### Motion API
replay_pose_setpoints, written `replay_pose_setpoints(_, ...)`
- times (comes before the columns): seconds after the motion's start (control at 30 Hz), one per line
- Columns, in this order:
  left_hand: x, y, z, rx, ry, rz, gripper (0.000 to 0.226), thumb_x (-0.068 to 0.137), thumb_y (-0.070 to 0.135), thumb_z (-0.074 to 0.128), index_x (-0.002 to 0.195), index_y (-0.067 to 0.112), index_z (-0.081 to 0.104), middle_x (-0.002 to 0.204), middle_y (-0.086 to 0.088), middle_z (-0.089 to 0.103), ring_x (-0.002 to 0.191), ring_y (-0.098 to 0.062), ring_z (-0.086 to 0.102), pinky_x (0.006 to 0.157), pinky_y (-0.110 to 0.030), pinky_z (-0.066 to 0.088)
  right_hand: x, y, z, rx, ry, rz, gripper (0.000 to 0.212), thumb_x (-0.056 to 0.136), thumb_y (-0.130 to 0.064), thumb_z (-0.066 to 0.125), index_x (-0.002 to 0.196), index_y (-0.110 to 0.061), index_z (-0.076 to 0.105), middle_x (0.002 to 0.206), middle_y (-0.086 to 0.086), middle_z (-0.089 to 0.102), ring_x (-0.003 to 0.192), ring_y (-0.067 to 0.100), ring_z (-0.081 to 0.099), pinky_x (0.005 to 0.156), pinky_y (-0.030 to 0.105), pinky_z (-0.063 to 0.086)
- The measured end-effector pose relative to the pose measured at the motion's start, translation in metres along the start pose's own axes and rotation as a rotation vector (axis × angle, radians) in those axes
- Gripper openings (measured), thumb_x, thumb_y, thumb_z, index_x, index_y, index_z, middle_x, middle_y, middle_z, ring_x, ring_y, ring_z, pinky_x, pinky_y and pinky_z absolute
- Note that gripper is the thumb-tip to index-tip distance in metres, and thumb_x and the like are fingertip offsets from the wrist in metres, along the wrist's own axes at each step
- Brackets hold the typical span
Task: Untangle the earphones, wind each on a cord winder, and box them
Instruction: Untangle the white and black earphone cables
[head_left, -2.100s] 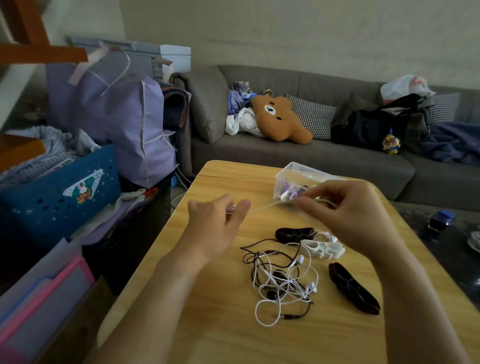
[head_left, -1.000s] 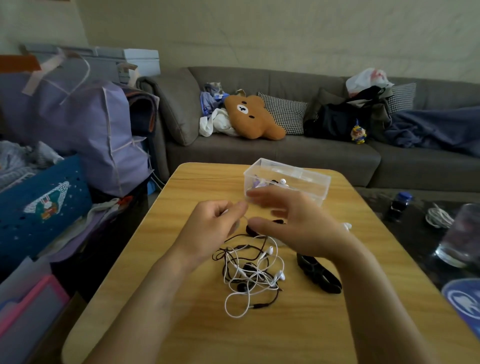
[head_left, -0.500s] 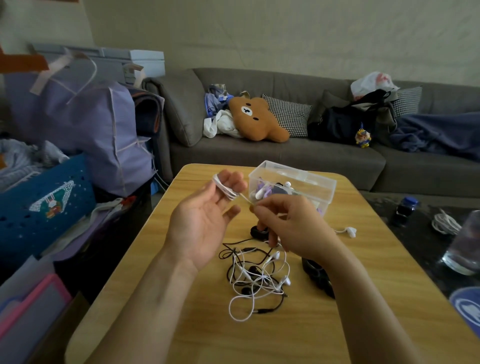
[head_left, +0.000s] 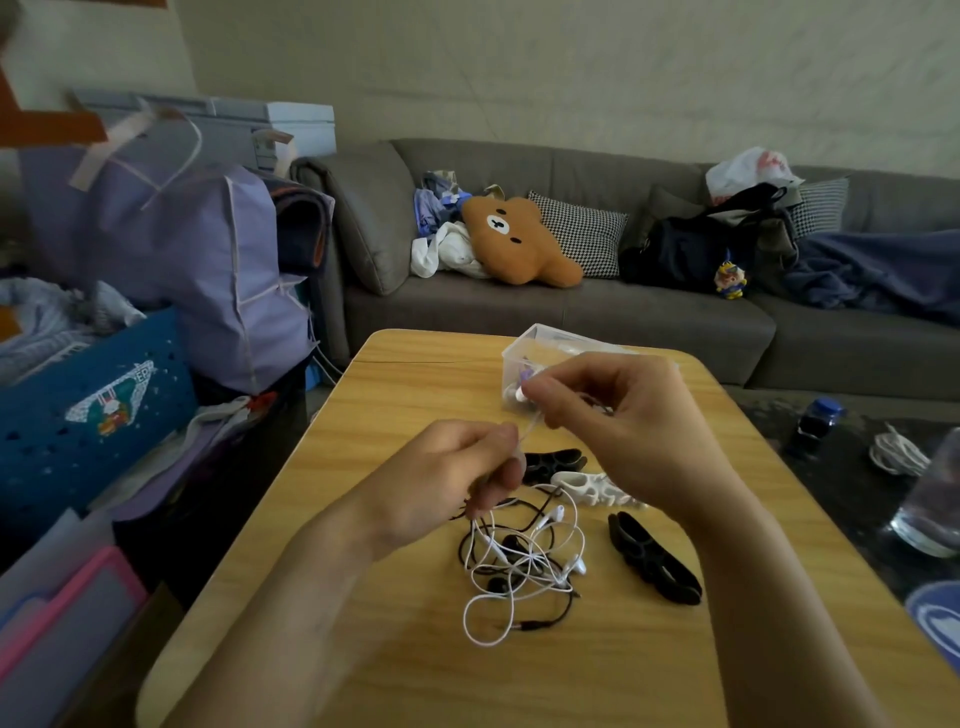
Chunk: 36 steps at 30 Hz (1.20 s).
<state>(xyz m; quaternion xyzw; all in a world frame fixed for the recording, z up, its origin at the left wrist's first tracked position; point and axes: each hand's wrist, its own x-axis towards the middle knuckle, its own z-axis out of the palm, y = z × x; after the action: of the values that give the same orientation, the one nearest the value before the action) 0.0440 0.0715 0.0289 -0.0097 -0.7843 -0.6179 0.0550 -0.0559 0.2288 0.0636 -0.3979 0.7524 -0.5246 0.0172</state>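
Illumination is dim and soft, with no hard shadows or glare. Wide-angle distortion bends the frame edges. The near forearms appear blurred.

Earphone tangle (head_left: 519, 566) on table (head_left: 363, 649); cord winders (head_left: 652, 558) right of it; box (head_left: 524, 353) behind.

A pale, plain wall (head_left: 571, 67) fills the 12 o'clock band in dim, flat light. Below it runs a grey sofa (head_left: 649, 322) carrying a brown bear cushion (head_left: 519, 241), a checked pillow (head_left: 582, 236), a dark bag (head_left: 685, 254) and a blue blanket (head_left: 872, 278). The wooden tabletop (head_left: 395, 415) sits centre. At 9 o'clock stand a lilac storage bag (head_left: 171, 260) and a blue basket (head_left: 78, 415).
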Motion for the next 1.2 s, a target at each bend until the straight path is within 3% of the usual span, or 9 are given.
replay_pose_setpoints(0.17,0.001,0.005,-0.003,-0.585,0.151,-0.017,0.037,0.092,0.037,0.045,0.063,0.014,0.045,0.055,0.001,0.032,0.052,-0.013,0.032,0.06,-0.026,0.03,0.001,0.012,0.008,-0.092,-0.028,0.083,0.013,0.091,-0.036,0.068,0.085,-0.026,0.074,0.072,-0.009,0.07,0.061,0.003,0.063,0.056,0.018,0.049)
replay_pose_setpoints(0.3,0.007,0.002,-0.011,-0.969,0.298,0.076,0.036,0.098,0.038,0.038,0.078,0.014,0.056,0.064,-0.001,0.051,0.058,-0.015,0.051,0.077,-0.035,0.037,-0.001,0.012,0.012,-0.213,-0.2,0.109,0.013,0.094,-0.037,0.064,0.094,-0.027,0.074,0.066,-0.014,0.066,0.057,-0.006,0.057,0.055,0.01,0.042)
replay_pose_setpoints(0.37,0.008,-0.001,-0.014,-0.902,0.345,0.09,0.042,0.102,0.04,0.031,0.101,0.013,0.063,0.09,-0.005,0.07,0.085,-0.018,0.069,0.09,-0.04,0.039,-0.002,0.011,0.016,-0.312,-0.263,0.105,0.016,0.096,-0.038,0.062,0.099,-0.028,0.074,0.07,-0.013,0.068,0.062,-0.005,0.06,0.058,0.01,0.044)
replay_pose_setpoints(0.43,0.01,-0.003,-0.012,-0.744,0.382,0.09,0.046,0.101,0.04,0.031,0.125,0.012,0.059,0.117,-0.004,0.072,0.113,-0.017,0.067,0.102,-0.04,0.035,-0.003,0.009,0.019,-0.364,-0.316,0.107,0.018,0.098,-0.038,0.061,0.1,-0.027,0.074,0.071,-0.012,0.069,0.064,-0.004,0.061,0.059,0.009,0.045)
replay_pose_setpoints(0.5,0.01,-0.005,-0.007,-0.547,0.402,0.098,0.051,0.094,0.042,0.043,0.135,0.014,0.053,0.126,0.0,0.069,0.122,-0.011,0.061,0.107,-0.035,0.034,-0.004,0.004,0.021,-0.357,-0.34,0.105,0.017,0.097,-0.038,0.061,0.098,-0.026,0.075,0.068,-0.012,0.067,0.061,-0.006,0.06,0.057,0.009,0.044)
replay_pose_setpoints(0.67,0.005,-0.007,0.002,-0.062,0.29,0.103,0.042,0.095,0.047,0.054,0.117,0.013,0.063,0.103,0.0,0.069,0.101,-0.008,0.064,0.089,-0.018,0.049,-0.002,-0.004,0.016,-0.282,-0.181,0.005,0.022,0.094,-0.039,0.066,0.082,-0.024,0.076,0.061,0.0,0.067,0.047,0.003,0.051,0.047,0.019,0.04)
replay_pose_setpoints(0.87,0.002,-0.003,0.0,0.176,0.233,0.084,0.04,0.102,0.037,0.048,0.078,0.006,0.053,0.066,-0.003,0.041,0.06,-0.017,0.037,0.06,-0.037,0.034,-0.004,-0.002,0.003,-0.156,0.006,-0.001,0.014,0.081,-0.037,0.079,0.079,-0.023,0.076,0.067,-0.014,0.071,0.058,0.0,0.065,0.053,0.013,0.047)
replay_pose_setpoints(1.03,-0.003,0.001,-0.009,-0.045,-0.096,0.019,0.041,0.096,0.042,0.048,0.065,0.016,0.041,0.061,-0.002,0.032,0.06,-0.017,0.029,0.06,-0.031,0.027,-0.007,0.001,-0.006,0.014,0.012,-0.019,0.024,0.073,-0.038,0.075,0.081,-0.015,0.075,0.067,-0.004,0.072,0.057,0.004,0.066,0.054,0.013,0.048)
replay_pose_setpoints(1.2,-0.007,0.001,-0.018,-0.205,-0.184,-0.042,0.041,0.093,0.03,0.053,0.056,0.016,0.044,0.05,0.0,0.027,0.048,-0.015,0.019,0.054,-0.032,0.017,-0.006,0.007,-0.012,0.086,0.006,0.014,0.028,0.069,-0.04,0.077,0.079,-0.014,0.074,0.067,-0.001,0.071,0.056,0.005,0.063,0.054,0.014,0.049)
